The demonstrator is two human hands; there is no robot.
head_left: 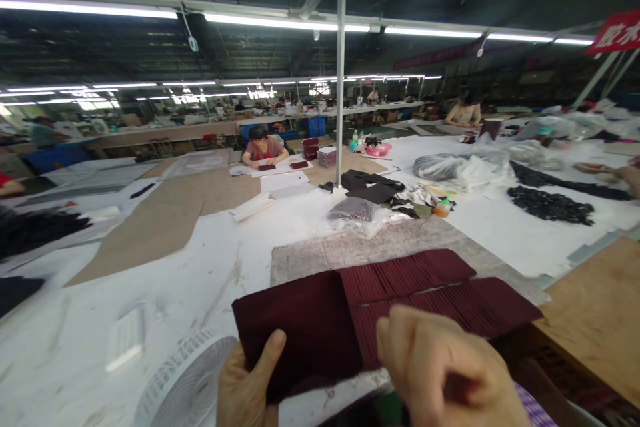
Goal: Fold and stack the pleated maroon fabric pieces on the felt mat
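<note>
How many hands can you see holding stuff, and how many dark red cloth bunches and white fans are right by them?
Hands: 2, left hand and right hand
Dark red pieces: 3, one plain maroon piece in the left hand, two fanned rows of maroon pieces
White fan: 1
Total: 6

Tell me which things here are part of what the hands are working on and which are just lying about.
In hand:
- left hand gripping a dark red fabric piece
- right hand over the fanned row of dark red pieces

Lying about:
- white fan
- clear bags
- black scraps
- pink bowl
- orange bottle
</note>
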